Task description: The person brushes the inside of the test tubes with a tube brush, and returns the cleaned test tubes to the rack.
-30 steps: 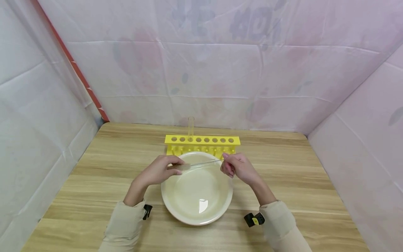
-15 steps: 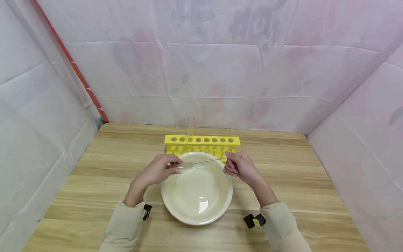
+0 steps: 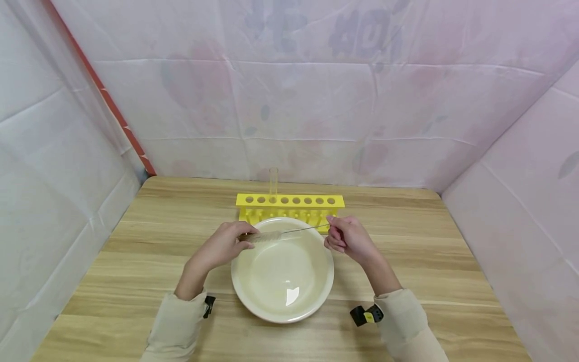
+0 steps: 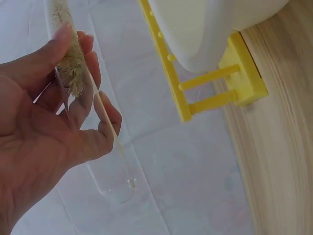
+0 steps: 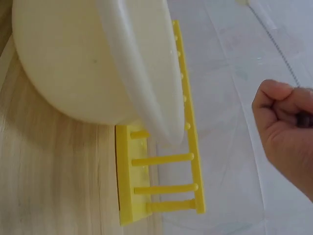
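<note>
Above the basin, my left hand (image 3: 224,243) grips a clear glass test tube (image 4: 111,191) held nearly level. Its rounded closed end, with a few drops in it, shows in the left wrist view. Inside the tube sits the pale bristly head of a test tube brush (image 4: 73,68). My right hand (image 3: 352,240) pinches the thin twisted wire handle (image 3: 304,230) of that brush, its other fingers curled. Below both hands stands a round cream basin (image 3: 282,318) holding clear liquid.
Behind the basin is a yellow test tube rack (image 3: 307,202) with a row of holes and pegs. Another clear test tube (image 3: 273,182) stands upright in it. The wooden table (image 3: 420,251) meets draped cloth walls at the back and sides.
My right hand has moved a little to the right, drawing the brush along the tube, so more of its bristles show beside my left fingers. My left hand has shifted slightly left.
</note>
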Available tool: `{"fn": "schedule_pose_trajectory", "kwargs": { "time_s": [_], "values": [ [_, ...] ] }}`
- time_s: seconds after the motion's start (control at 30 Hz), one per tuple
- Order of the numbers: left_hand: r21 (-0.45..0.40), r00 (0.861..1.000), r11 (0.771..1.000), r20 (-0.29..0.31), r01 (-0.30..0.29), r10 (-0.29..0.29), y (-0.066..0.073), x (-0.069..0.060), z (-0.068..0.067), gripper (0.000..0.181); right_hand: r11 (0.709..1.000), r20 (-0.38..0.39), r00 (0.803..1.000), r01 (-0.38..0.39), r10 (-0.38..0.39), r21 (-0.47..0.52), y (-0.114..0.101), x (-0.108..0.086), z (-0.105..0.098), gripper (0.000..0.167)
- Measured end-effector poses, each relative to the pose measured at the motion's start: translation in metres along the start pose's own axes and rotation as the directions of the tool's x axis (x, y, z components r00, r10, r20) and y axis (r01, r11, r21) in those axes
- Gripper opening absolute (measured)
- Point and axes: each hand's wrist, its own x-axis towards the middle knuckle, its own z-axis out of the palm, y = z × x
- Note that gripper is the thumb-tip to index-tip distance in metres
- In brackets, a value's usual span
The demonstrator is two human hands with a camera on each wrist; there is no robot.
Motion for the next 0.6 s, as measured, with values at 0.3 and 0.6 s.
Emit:
{"fn": "schedule_pose_trajectory", "kwargs": {
  "time_s": [0.3, 0.6],
  "values": [
    [0.001, 0.999, 0.999, 0.005, -0.033, 0.033, -0.004, 0.0, -0.001, 0.022, 1.0, 0.0, 1.0, -0.009, 0.009, -0.024, -0.002, -0.001, -0.005, 0.049],
    [-0.114, 0.996, 0.993, 0.075, -0.035, 0.044, -0.01, -0.004, -0.007, 0.02, 0.96, 0.113, 0.98, 0.187, -0.166, -0.207, -0.004, -0.008, -0.018, 0.051]
  ]
}}
